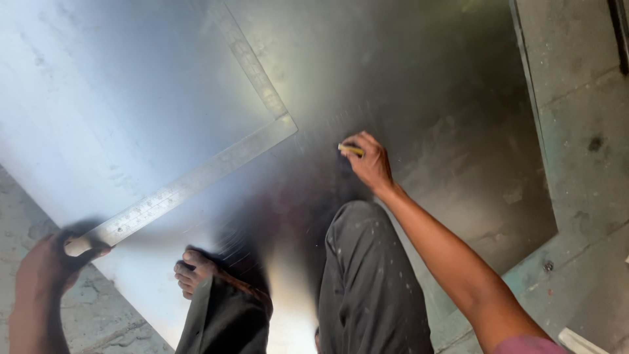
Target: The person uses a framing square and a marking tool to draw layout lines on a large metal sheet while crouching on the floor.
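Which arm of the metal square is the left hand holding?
The left hand grips the end of the arm that slants toward the lower left; the other arm runs up and away, untouched.

A large metal sheet is laid flat on the concrete floor — a steel framing square is rested upon it.

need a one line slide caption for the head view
Left hand grips a steel square on sheet metal; right hand holds a yellow pencil.
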Action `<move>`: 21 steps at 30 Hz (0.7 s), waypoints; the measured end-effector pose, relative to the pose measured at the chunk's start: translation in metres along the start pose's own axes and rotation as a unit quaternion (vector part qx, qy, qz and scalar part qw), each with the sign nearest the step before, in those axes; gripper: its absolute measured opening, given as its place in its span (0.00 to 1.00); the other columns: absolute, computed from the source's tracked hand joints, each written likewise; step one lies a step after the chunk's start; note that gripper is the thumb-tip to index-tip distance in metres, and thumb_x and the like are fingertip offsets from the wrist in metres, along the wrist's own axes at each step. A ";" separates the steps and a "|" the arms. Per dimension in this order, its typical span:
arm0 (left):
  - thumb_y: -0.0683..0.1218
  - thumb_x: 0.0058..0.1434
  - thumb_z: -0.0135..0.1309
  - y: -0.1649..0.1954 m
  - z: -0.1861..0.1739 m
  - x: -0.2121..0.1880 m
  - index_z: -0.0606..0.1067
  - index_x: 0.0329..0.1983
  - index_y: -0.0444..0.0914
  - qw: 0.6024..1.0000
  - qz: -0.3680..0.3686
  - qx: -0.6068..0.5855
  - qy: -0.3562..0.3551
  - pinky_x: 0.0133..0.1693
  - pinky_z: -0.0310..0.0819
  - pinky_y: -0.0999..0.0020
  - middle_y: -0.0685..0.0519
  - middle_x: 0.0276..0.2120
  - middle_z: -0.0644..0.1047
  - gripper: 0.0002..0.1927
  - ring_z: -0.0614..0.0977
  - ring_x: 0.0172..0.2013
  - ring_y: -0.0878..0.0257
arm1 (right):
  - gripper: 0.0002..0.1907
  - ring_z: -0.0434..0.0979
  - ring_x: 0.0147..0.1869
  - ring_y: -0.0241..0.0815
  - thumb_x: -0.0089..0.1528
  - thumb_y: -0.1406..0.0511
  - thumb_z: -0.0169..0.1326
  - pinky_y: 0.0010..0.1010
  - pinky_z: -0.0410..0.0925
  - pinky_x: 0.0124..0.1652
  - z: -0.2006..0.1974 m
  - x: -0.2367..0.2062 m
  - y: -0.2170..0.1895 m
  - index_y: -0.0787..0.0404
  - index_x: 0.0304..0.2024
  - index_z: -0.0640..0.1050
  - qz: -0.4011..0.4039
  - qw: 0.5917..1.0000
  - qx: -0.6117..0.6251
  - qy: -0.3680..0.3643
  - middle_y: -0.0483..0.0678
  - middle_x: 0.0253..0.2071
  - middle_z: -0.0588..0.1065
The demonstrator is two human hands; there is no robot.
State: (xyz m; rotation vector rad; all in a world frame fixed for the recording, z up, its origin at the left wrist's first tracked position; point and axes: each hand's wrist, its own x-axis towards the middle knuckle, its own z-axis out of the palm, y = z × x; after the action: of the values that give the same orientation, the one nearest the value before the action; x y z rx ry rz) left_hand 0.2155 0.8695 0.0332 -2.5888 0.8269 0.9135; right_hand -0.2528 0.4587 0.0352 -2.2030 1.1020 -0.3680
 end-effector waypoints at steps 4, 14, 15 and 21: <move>0.63 0.41 0.74 0.007 -0.008 0.002 0.80 0.63 0.44 0.998 -0.012 -0.059 -0.020 0.40 0.82 0.50 0.43 0.43 0.84 0.44 0.86 0.36 0.48 | 0.09 0.78 0.42 0.49 0.58 0.68 0.65 0.39 0.70 0.42 -0.009 0.034 -0.001 0.61 0.41 0.81 0.046 0.998 -0.034 -0.022 0.49 0.39 0.77; 0.59 0.41 0.77 0.010 0.011 0.007 0.82 0.45 0.32 0.997 0.030 -0.071 0.032 0.40 0.82 0.52 0.41 0.38 0.84 0.35 0.86 0.32 0.51 | 0.06 0.79 0.43 0.46 0.60 0.69 0.63 0.38 0.70 0.44 0.008 0.077 0.021 0.62 0.39 0.81 0.016 0.996 -0.022 -0.087 0.47 0.39 0.77; 0.58 0.41 0.78 0.011 0.010 0.006 0.82 0.42 0.31 0.997 0.031 -0.067 0.025 0.39 0.82 0.52 0.41 0.36 0.84 0.34 0.86 0.31 0.52 | 0.05 0.79 0.44 0.46 0.60 0.70 0.63 0.38 0.71 0.44 0.009 0.076 0.021 0.62 0.38 0.81 0.020 0.995 -0.024 -0.090 0.47 0.39 0.77; 0.59 0.42 0.78 0.019 0.004 0.006 0.80 0.46 0.29 0.996 -0.008 -0.094 0.005 0.17 0.77 0.57 0.40 0.22 0.79 0.37 0.80 0.12 0.53 | 0.05 0.80 0.45 0.46 0.59 0.70 0.64 0.37 0.73 0.45 0.008 0.075 0.025 0.62 0.37 0.82 -0.016 0.996 -0.009 -0.090 0.47 0.41 0.78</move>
State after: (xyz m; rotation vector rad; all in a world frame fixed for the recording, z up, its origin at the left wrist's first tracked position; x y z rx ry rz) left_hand 0.2056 0.8534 0.0253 -2.7573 0.7546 1.0195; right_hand -0.2182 0.3913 0.0106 -2.2241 0.9766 -0.1694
